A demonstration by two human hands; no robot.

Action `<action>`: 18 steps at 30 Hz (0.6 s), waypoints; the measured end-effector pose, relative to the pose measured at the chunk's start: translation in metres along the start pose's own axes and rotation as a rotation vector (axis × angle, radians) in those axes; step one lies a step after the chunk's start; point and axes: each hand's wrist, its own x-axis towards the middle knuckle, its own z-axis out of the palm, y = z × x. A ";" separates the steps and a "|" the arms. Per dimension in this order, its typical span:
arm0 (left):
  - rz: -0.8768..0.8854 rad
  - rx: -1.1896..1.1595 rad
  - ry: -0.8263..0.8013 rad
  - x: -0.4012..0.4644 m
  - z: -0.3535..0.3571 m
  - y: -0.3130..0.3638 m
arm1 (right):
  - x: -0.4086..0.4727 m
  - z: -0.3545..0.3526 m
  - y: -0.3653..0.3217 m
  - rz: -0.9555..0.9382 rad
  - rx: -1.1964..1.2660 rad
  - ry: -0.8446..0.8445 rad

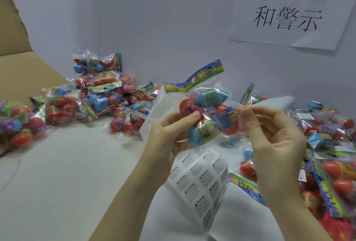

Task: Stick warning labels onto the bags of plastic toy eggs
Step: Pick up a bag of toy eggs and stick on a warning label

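item: bag of eggs (208, 113), held up in your left hand (173, 130), header card tilted up-right. your right hand (269, 134) pinches its right edge, possibly pressing a label. label sheet (200, 184) hangs just below.

Glossy clear-plastic bag (207, 113) of smooth eggs — matt paper label sheet (202, 179) (shiny backing) — dull cardboard (17, 63).

"WARNING" repeated on label sheet (200, 179), wall sign (289, 9) "外观检查 和警示"
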 end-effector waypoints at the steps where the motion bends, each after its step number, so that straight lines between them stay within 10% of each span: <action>1: 0.000 0.003 -0.003 0.000 -0.001 0.000 | 0.001 0.000 0.000 0.017 0.019 0.003; 10: 0.019 0.033 -0.090 -0.001 0.001 -0.003 | 0.011 -0.005 0.014 0.422 0.146 -0.022; 18: 0.044 -0.124 -0.005 -0.001 0.009 -0.008 | -0.009 0.006 0.013 -0.651 -0.562 -0.194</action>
